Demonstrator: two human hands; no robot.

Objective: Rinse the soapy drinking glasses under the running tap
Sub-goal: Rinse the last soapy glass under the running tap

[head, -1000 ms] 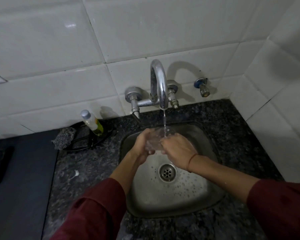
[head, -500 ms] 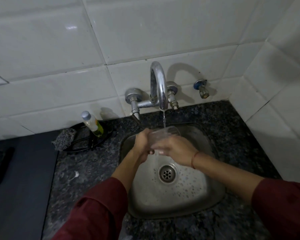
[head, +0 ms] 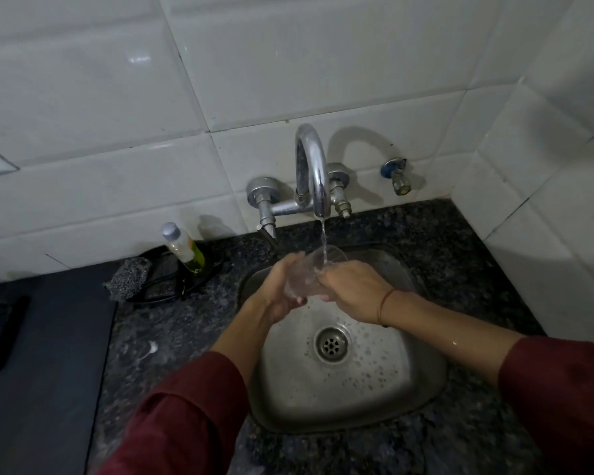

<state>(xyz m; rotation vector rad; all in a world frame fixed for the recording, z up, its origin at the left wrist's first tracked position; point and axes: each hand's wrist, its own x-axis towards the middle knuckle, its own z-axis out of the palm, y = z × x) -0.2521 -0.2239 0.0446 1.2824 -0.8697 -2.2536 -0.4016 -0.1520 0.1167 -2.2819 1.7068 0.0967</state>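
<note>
Head view: I see left hand (head: pixel 279 292) and right hand (head: pixel 355 290) clasp 1 glass (head: pixel 308 270), mouth under the tap (head: pixel 314 173), apparently to flush soap.

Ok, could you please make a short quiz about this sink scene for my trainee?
1. True or false: the glass stands on the floor of the sink.
2. What is on the counter, left of the tap? A) a bottle B) a kettle C) a plate
3. Which hands hold the glass under the water?

Key: 1 false, it is held above the sink floor. 2 A. 3 both, the left hand and the right hand.
</note>
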